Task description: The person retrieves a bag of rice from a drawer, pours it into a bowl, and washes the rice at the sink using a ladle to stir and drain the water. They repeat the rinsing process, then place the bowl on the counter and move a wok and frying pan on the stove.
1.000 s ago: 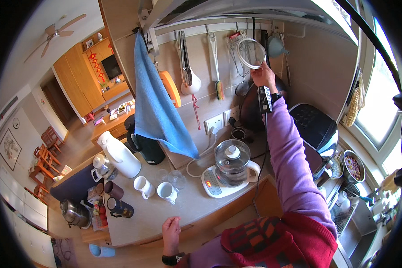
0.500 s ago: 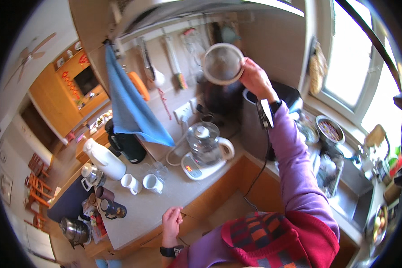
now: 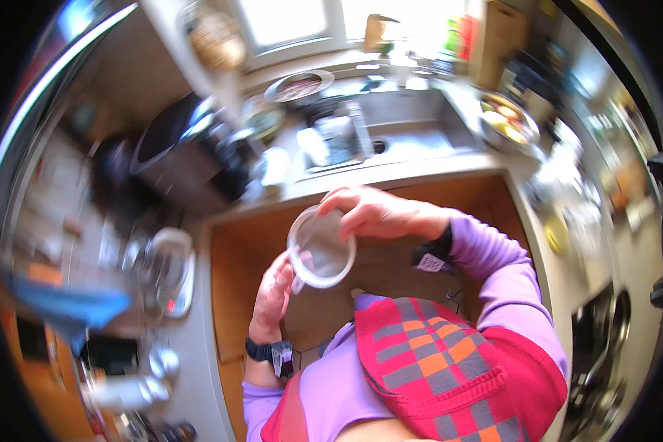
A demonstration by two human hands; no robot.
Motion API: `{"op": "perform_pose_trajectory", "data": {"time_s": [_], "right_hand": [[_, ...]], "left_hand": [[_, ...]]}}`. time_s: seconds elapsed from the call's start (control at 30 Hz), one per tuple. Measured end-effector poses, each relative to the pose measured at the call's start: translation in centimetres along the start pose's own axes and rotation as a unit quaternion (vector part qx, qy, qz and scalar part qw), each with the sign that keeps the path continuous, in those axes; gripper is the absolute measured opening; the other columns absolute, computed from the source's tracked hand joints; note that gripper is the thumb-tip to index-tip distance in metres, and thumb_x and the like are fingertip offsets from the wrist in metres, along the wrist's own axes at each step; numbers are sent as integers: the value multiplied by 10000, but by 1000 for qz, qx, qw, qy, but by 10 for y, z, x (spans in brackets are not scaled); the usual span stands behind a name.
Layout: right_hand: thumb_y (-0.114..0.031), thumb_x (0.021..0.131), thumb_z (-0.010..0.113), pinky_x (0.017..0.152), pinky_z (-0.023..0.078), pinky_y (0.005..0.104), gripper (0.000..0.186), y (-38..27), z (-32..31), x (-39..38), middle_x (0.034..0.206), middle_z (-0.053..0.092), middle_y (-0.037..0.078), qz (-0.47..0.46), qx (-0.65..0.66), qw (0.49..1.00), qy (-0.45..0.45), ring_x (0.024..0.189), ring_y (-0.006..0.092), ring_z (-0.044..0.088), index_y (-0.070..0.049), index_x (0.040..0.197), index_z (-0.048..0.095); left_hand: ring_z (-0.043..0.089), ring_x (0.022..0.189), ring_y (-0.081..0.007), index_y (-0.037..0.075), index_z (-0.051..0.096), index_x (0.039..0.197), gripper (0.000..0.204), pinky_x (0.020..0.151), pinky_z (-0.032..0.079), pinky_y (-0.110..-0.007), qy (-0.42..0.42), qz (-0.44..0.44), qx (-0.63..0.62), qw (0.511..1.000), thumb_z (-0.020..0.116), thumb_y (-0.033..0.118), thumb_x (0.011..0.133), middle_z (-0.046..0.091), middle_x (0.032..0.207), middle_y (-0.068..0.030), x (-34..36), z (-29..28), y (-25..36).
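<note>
Fingers of the right hand curl over the round strainer's rim while the left hand pinches what is probably its handle from below, steadying it chest-high before the sink.

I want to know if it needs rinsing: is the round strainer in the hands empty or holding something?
Looks empty: the strainer, held by both hands, shows only bare pale mesh, though motion blur could hide small bits.

Right hand and left hand raised together before chest, fingers curled
</note>
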State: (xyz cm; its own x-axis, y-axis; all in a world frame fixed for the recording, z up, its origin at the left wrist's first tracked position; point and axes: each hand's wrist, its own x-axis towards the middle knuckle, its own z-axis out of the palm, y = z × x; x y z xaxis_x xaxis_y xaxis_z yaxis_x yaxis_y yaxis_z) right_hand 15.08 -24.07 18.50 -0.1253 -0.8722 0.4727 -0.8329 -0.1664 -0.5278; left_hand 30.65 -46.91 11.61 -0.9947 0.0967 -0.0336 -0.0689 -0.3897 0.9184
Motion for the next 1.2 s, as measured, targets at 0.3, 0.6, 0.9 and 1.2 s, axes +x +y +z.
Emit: {"op": "perform_pose_trajectory", "data": {"time_s": [0.3, 0.6, 0.9, 1.2], "right_hand": [[-81, 763, 656, 925, 400, 375, 271, -37, -23, -186, 1227, 489, 106, 190, 42, 933, 302, 1118, 276, 469, -116, 1031, 636], [-96, 818, 615, 647, 471, 241, 133, -100, -67, -467, 760, 632, 42, 481, -64, 616, 620, 696, 113, 579, 20, 881, 633], [-57, 743, 703, 760, 501, 268, 403, -158, -109, -571, 889, 649, 77, 531, 296, 646, 461, 842, 138, 606, -19, 1126, 581], [-157, 896, 452, 843, 472, 306, 445, -144, -65, -536, 1053, 600, 136, 312, 170, 423, 834, 950, 199, 591, -9, 1310, 378]], "left_hand": [[542, 552, -104, -36, 526, 1141, 298, 486, 437, -207, -108, -260, -21, 959, 500, 156, 914, 603, 790, -50, 82, 123, -69], [550, 573, -76, -25, 534, 1149, 321, 532, 457, -181, -250, -326, 107, 905, 559, 173, 897, 588, 764, -27, 196, 305, -162], [559, 651, -74, 4, 503, 1214, 352, 606, 471, -206, -456, -374, 124, 798, 530, 188, 916, 613, 814, -23, 252, 488, -224], [546, 713, -103, 11, 537, 1131, 269, 657, 447, -240, -678, -286, 190, 649, 484, 194, 941, 603, 837, -27, 246, 585, -258]]}}
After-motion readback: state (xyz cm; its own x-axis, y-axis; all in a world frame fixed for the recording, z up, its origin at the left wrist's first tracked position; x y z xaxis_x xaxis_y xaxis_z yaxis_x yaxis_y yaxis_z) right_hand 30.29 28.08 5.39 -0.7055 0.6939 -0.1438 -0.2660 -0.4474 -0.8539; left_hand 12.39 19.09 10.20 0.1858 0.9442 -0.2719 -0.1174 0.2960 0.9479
